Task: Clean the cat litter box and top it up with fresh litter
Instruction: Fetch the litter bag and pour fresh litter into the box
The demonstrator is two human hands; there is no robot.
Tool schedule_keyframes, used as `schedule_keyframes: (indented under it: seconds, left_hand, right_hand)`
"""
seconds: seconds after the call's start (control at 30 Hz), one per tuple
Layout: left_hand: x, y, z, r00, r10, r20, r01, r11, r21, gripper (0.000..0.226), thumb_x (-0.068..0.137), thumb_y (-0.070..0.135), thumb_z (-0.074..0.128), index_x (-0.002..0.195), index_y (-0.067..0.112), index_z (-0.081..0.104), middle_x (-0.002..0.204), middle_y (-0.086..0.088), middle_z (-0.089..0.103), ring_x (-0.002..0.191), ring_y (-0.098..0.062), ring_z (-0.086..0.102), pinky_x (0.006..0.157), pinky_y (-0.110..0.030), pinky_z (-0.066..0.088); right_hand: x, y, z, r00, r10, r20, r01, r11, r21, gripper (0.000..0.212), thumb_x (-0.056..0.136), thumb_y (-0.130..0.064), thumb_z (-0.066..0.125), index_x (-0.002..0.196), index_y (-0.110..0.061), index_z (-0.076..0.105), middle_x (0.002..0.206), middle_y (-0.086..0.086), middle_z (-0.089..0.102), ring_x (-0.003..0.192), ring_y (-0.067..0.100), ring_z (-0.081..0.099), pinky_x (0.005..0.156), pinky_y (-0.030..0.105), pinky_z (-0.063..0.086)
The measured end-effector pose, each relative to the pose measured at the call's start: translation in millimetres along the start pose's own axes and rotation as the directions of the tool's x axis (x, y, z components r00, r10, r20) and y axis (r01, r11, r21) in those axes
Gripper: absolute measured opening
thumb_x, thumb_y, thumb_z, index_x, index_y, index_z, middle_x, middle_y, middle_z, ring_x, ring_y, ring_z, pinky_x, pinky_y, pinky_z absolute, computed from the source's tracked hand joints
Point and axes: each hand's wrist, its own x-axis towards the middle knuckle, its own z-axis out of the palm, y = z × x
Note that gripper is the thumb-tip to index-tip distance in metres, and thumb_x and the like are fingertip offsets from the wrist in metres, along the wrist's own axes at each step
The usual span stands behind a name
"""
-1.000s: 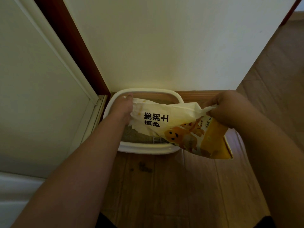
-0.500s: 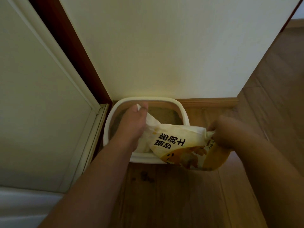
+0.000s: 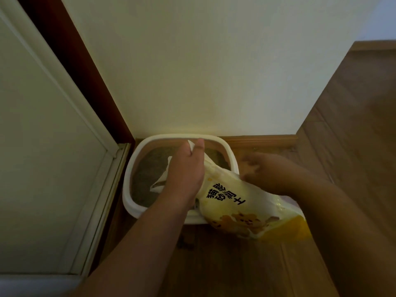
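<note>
Nearest the camera, both bare forearms extended forward over the wooden floor (image 3: 225, 271). A small dark patch of debris (image 3: 185, 245) lay on the boards just in front of the box. The litter bag (image 3: 242, 202), cream and yellow with printed black characters, lay tilted across the near right corner of the litter box (image 3: 128, 189), its yellow lower end over the floor and its open upper end over the box interior. The left hand (image 3: 186, 174) was closed on the bag's upper edge, thumb pinching a corner of the white material. The right hand (image 3: 263, 172) was blurred, positioned at the bag's right side over the box rim; whether it gripped the bag could not be determined. Grey litter (image 3: 150, 166) covered the box floor. The box stood against the white wall (image 3: 203, 71) and skirting board (image 3: 261, 139), beside a door frame (image 3: 81, 82) at left.
</note>
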Motion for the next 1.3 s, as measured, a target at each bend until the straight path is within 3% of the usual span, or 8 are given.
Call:
schedule_keyframes:
  seconds: [0.1, 0.27, 0.43, 0.67, 0.83, 0.9, 1.17, 1.3]
  left_hand:
    - [3, 3, -1, 1.0, -0.014, 0.02, 0.015, 1.0, -0.014, 0.029, 0.103, 0.05, 0.045, 0.093, 0.028, 0.06, 0.093, 0.003, 0.068, 0.091, -0.018, 0.066, 0.083, -0.04, 0.053]
    - [-1, 6, -6, 0.994, -0.017, 0.108, 0.015, 1.0, 0.013, 0.026, 0.105, 0.048, 0.044, 0.087, 0.033, 0.056, 0.091, 0.007, 0.063, 0.088, -0.01, 0.059, 0.08, -0.033, 0.048]
    - [-5, 6, -14, 0.971, 0.067, 0.23, -0.111, 0.976, 0.186, 0.037, 0.102, 0.049, 0.048, 0.104, 0.013, 0.054, 0.105, -0.018, 0.063, 0.087, -0.025, 0.061, 0.079, -0.043, 0.049]
    - [13, -9, -47, 0.933, -0.001, 0.36, -0.118, 0.944, 0.309, 0.053, 0.081, 0.055, 0.076, 0.126, 0.037, 0.055, 0.116, 0.016, 0.065, 0.103, -0.005, 0.065, 0.084, -0.037, 0.06]
    - [34, -44, -71, 0.874, -0.137, 0.466, -0.333, 0.529, 0.781, 0.043, 0.093, 0.041, 0.069, 0.131, 0.024, 0.058, 0.127, 0.003, 0.06, 0.107, -0.014, 0.056, 0.09, -0.034, 0.05]
    - [40, -59, -76, 0.87, -0.219, 0.442, -0.303, 0.47, 0.829, 0.035, 0.101, 0.035, 0.057, 0.132, 0.019, 0.058, 0.127, -0.005, 0.061, 0.108, -0.02, 0.058, 0.092, -0.038, 0.051]
    - [45, -75, -70, 0.909, -0.079, 0.41, -0.303, 0.551, 0.778, 0.025, 0.107, 0.031, 0.043, 0.091, 0.021, 0.058, 0.081, 0.002, 0.054, 0.077, -0.015, 0.053, 0.061, -0.03, 0.036]
    - [44, -71, -70, 0.923, 0.001, 0.385, -0.323, 0.545, 0.773, 0.023, 0.107, 0.031, 0.044, 0.088, 0.024, 0.055, 0.078, 0.005, 0.052, 0.074, -0.013, 0.051, 0.065, -0.031, 0.037]
  right_hand:
    - [-17, -33, -1, 0.982, -0.177, -0.06, 0.185, 0.967, 0.178, 0.051, 0.094, -0.05, 0.059, 0.143, -0.037, 0.05, 0.136, -0.01, 0.059, 0.118, 0.01, 0.059, 0.097, 0.033, 0.053]
    - [-16, -55, 15, 0.93, -0.267, -0.254, 0.306, 0.943, 0.131, 0.045, 0.094, -0.044, 0.064, 0.136, -0.029, 0.056, 0.119, -0.013, 0.064, 0.104, 0.004, 0.059, 0.081, 0.02, 0.047]
    - [-5, -54, 21, 0.89, -0.226, -0.395, 0.274, 0.96, 0.067, 0.018, 0.1, -0.031, 0.057, 0.085, -0.021, 0.061, 0.069, -0.008, 0.057, 0.059, 0.005, 0.05, 0.049, 0.022, 0.033]
    - [-3, -48, 22, 0.895, -0.153, -0.419, 0.217, 0.97, 0.109, 0.018, 0.1, -0.029, 0.053, 0.087, -0.019, 0.062, 0.075, -0.006, 0.059, 0.067, 0.008, 0.053, 0.055, 0.027, 0.042]
    - [0, -36, 20, 0.889, -0.039, -0.456, 0.164, 0.957, 0.238, 0.015, 0.104, -0.028, 0.047, 0.095, -0.022, 0.057, 0.077, -0.009, 0.056, 0.069, 0.005, 0.05, 0.052, 0.025, 0.033]
    - [-1, -33, 20, 0.891, 0.002, -0.454, 0.16, 0.934, 0.319, 0.016, 0.105, -0.027, 0.044, 0.096, -0.021, 0.056, 0.079, -0.006, 0.057, 0.07, 0.012, 0.053, 0.053, 0.028, 0.034]
    - [-10, -31, 18, 0.876, 0.095, -0.473, 0.159, 0.869, 0.468, 0.023, 0.105, -0.025, 0.039, 0.086, -0.017, 0.05, 0.078, 0.005, 0.057, 0.063, 0.019, 0.05, 0.048, 0.027, 0.033]
    - [-13, -26, 13, 0.871, 0.128, -0.475, 0.14, 0.861, 0.489, 0.02, 0.105, -0.025, 0.038, 0.092, -0.019, 0.052, 0.078, 0.003, 0.056, 0.059, 0.017, 0.051, 0.04, 0.024, 0.032]
